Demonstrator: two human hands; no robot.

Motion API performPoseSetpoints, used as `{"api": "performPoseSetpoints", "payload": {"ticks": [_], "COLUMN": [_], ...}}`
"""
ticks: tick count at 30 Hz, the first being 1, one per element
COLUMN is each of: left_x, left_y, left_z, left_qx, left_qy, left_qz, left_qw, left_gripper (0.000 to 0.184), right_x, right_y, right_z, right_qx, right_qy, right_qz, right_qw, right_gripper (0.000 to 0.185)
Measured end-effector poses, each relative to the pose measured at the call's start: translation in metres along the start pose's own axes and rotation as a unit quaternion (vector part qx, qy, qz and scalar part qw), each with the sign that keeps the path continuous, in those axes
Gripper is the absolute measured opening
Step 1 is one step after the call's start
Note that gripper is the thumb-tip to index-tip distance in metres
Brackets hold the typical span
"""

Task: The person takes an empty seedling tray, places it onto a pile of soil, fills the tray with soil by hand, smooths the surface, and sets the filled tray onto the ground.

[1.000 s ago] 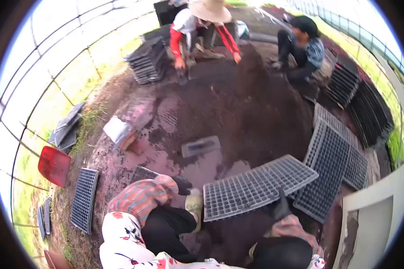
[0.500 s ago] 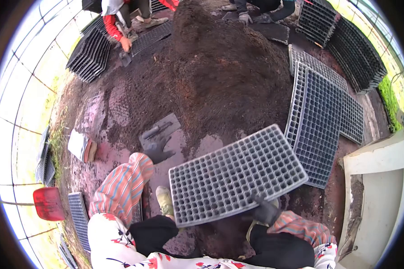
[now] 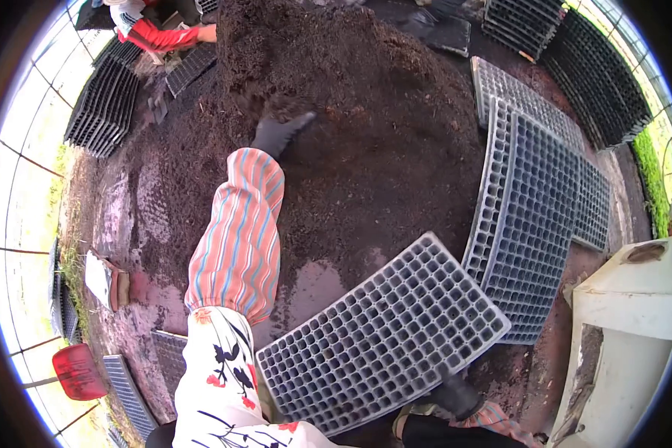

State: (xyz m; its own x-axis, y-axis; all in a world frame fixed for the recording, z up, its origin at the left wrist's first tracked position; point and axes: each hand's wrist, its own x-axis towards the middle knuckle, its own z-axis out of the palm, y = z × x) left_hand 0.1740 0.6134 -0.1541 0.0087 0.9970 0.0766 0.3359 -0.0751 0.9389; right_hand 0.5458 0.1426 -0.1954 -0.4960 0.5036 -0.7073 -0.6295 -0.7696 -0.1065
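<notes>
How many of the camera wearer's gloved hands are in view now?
2. The left hand is at the dark soil, its far part blurred and partly hidden; the right hand is at the near edge of the grey tray.

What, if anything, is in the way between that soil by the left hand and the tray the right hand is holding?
Nothing visible stands between them. From the soil at the left hand, only more soil and bare floor lie before the tray in the right hand.

Daylight glares through a wire grid (image 3: 19,250) beside pinkish floor (image 3: 317,287).
</notes>
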Motion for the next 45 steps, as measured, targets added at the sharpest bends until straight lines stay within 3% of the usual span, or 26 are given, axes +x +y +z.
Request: {"api": "performPoseSetpoints", "payload": {"ticks": [2, 4, 6, 7, 8, 9, 10, 12, 13, 15, 16, 17, 18, 21, 23, 24, 28, 29, 31, 34, 36, 38, 39, 40, 42, 45], "left_x": [-0.006, -0.020, -0.055, -0.069, -0.083, -0.092, -0.095, -0.099, -0.092, -0.096, -0.094, -0.089, -0.074, -0.041, -0.045, -0.047, -0.075, -0.090, -0.117, -0.136, -0.146, -0.152, -0.154, -0.147, -0.140, -0.115], "left_y": [-0.030, -0.063, -0.068, -0.053, -0.027, -0.013, -0.014, -0.033, -0.074, -0.025, -0.014, -0.011, -0.020, -0.033, -0.013, -0.016, -0.002, 0.010, 0.028, 0.010, -0.007, -0.030, -0.036, -0.019, -0.003, -0.013], "left_z": [0.020, 0.045, 0.070, 0.078, 0.084, 0.087, 0.084, 0.055, 0.041, 0.017, 0.011, 0.009, 0.010, 0.037, 0.079, 0.093, 0.142, 0.156, 0.176, 0.179, 0.161, 0.135, 0.119, 0.104, 0.072, 0.040], "left_qx": [-0.047, 0.179, 0.324, 0.324, 0.437, 0.543, 0.543, 0.314, 0.295, 0.378, 0.245, 0.102, 0.097, 0.136, 0.374, 0.374, 0.220, 0.218, 0.446, 0.445, 0.457, 0.353, 0.353, 0.404, 0.363, 0.335], "left_qy": [-0.098, -0.171, -0.248, -0.248, -0.278, -0.303, -0.308, -0.265, -0.241, -0.194, -0.128, -0.059, -0.064, -0.011, -0.053, -0.060, -0.282, -0.278, -0.294, -0.305, -0.311, -0.299, -0.266, -0.323, -0.279, -0.077], "left_qz": [0.058, -0.047, 0.120, 0.125, 0.109, 0.090, 0.091, 0.301, 0.347, 0.230, 0.171, 0.105, 0.101, 0.054, -0.042, -0.042, 0.200, 0.199, 0.159, 0.234, 0.252, 0.222, 0.230, 0.139, 0.112, 0.108], "left_qw": [0.992, 0.968, 0.905, 0.904, 0.849, 0.778, 0.775, 0.861, 0.857, 0.875, 0.946, 0.988, 0.988, 0.989, 0.925, 0.925, 0.912, 0.914, 0.830, 0.809, 0.794, 0.858, 0.867, 0.845, 0.882, 0.933], "left_gripper": [0.050, 0.059, 0.049, 0.049, 0.051, 0.053, 0.053, 0.054, 0.056, 0.054, 0.058, 0.061, 0.061, 0.072, 0.086, 0.086, 0.069, 0.069, 0.059, 0.049, 0.045, 0.044, 0.039, 0.030, 0.024, 0.031], "right_x": [0.005, 0.016, 0.015, 0.017, 0.018, 0.018, 0.007, -0.013, -0.014, -0.017, -0.026, -0.041, -0.051, -0.055, -0.060, -0.058, -0.051, -0.051, -0.052, -0.058, -0.064, -0.057, -0.060, -0.062, -0.067, -0.070], "right_y": [-0.008, -0.008, -0.027, -0.024, -0.020, -0.013, -0.014, -0.021, -0.021, -0.023, -0.030, -0.039, -0.044, -0.038, -0.033, -0.029, -0.022, -0.025, -0.026, -0.021, -0.023, -0.021, -0.029, -0.035, -0.049, -0.074], "right_z": [0.028, 0.018, 0.069, 0.056, 0.038, 0.002, 0.002, 0.015, 0.013, 0.011, 0.010, 0.009, 0.008, 0.004, -0.003, -0.009, -0.018, -0.013, -0.010, -0.018, -0.024, -0.051, -0.046, -0.041, -0.048, -0.036], "right_qx": [-0.001, -0.164, -0.055, -0.119, -0.181, -0.407, -0.401, -0.171, -0.166, -0.108, -0.106, -0.067, -0.027, -0.026, -0.024, -0.029, -0.046, -0.048, -0.054, -0.031, -0.015, 0.019, 0.046, 0.074, 0.074, 0.068], "right_qy": [0.044, 0.086, 0.151, 0.132, 0.116, 0.127, 0.129, 0.160, 0.159, 0.192, 0.196, 0.172, 0.148, 0.191, 0.194, 0.199, 0.198, 0.201, 0.205, 0.201, 0.130, 0.166, 0.116, 0.069, 0.068, -0.064], "right_qz": [-0.005, -0.117, -0.079, -0.140, -0.199, -0.278, -0.277, -0.229, -0.224, -0.368, -0.366, -0.284, -0.202, -0.233, -0.241, -0.248, -0.249, -0.249, -0.248, -0.262, -0.265, -0.317, -0.351, -0.384, -0.398, -0.423], "right_qw": [0.999, 0.976, 0.984, 0.974, 0.956, 0.861, 0.863, 0.945, 0.947, 0.903, 0.904, 0.941, 0.968, 0.953, 0.951, 0.948, 0.947, 0.946, 0.945, 0.943, 0.956, 0.934, 0.928, 0.918, 0.912, 0.901], "right_gripper": [0.049, 0.040, 0.034, 0.036, 0.038, 0.046, 0.046, 0.042, 0.042, 0.046, 0.046, 0.043, 0.040, 0.040, 0.040, 0.040, 0.043, 0.043, 0.042, 0.042, 0.043, 0.047, 0.048, 0.049, 0.053, 0.055]}}
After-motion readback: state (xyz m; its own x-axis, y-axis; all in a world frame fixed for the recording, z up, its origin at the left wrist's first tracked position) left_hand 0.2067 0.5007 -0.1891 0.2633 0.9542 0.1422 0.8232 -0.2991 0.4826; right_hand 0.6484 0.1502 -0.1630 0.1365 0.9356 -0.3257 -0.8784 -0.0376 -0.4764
